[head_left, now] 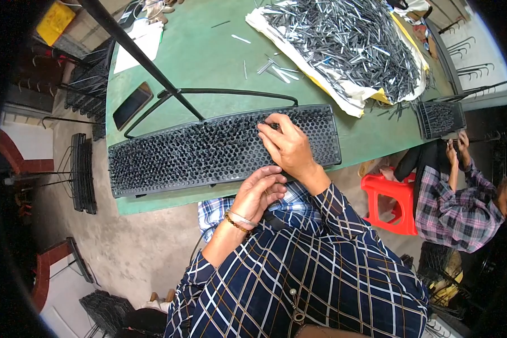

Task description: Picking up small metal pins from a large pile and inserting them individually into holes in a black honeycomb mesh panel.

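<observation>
In front of me on the green table lies a long black rack panel [177, 155] full of small round holes. Short dark pieces stick up densely from its left and middle parts, while holes show more openly toward the right and front. My right hand [290, 147] is over the right half, its fingers pinched close to the surface; what they hold is hidden. By the front edge, my left hand [258, 194] has its fingers curled toward the thumb, their contents not visible. A bent black rod frame [239, 92] is attached behind the panel.
A white sack [352, 106] heaped with narrow dark strips [343, 42] lies at the far right. Loose strips [281, 74], a phone [133, 106] and paper [138, 48] are on the table [208, 48]. At right, a co-worker [459, 205] handles another panel [440, 119] beside a red stool [386, 197].
</observation>
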`<act>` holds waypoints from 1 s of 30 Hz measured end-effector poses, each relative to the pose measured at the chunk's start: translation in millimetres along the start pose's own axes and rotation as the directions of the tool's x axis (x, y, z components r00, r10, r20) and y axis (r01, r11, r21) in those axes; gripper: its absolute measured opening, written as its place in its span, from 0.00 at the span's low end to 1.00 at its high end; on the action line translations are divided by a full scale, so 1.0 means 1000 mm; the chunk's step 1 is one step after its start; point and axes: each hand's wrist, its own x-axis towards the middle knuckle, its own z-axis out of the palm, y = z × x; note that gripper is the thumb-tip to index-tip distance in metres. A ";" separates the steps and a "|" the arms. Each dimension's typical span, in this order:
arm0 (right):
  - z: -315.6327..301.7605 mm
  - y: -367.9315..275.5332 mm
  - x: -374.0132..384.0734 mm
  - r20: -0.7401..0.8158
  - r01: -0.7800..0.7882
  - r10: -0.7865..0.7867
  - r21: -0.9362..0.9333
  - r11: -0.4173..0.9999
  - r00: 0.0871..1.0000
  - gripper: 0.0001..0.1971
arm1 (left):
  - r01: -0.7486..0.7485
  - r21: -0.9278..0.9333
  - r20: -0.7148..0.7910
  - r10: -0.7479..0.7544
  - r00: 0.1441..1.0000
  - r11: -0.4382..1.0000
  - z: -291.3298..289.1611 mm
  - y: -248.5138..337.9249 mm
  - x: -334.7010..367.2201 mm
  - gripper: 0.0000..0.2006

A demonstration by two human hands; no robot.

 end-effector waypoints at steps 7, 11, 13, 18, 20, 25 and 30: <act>-0.007 -0.001 -0.005 -0.044 0.005 -0.004 0.006 1.000 0.999 0.12 | 0.011 0.012 -0.018 -0.010 1.000 1.000 0.003 -0.001 0.000 0.12; -0.039 0.012 -0.014 -0.163 -0.136 0.142 0.045 0.990 0.976 0.09 | 0.009 0.080 -0.064 -0.004 0.998 0.997 0.011 0.004 -0.002 0.11; -0.060 0.023 -0.020 -0.249 -0.174 0.166 -0.008 0.985 0.954 0.08 | 0.005 0.116 -0.065 0.003 0.998 0.993 0.017 0.010 -0.003 0.11; -0.099 0.085 -0.055 -0.426 -0.470 0.431 0.016 0.883 0.796 0.06 | -0.084 0.404 -0.022 0.102 0.995 0.911 0.048 0.033 0.016 0.11; -0.104 0.118 -0.076 -0.461 -0.522 0.486 0.056 0.851 0.742 0.05 | -0.113 0.567 0.032 0.115 0.993 0.816 0.072 0.044 0.035 0.12; -0.096 0.151 -0.099 -0.490 -0.563 0.565 0.170 0.809 0.664 0.03 | -0.472 0.866 0.426 0.252 0.869 0.162 0.140 0.060 0.105 0.18; -0.095 0.142 -0.087 -0.460 -0.601 0.603 0.171 0.780 0.652 0.04 | -0.466 0.837 0.543 0.329 0.773 -0.288 0.170 0.075 0.206 0.24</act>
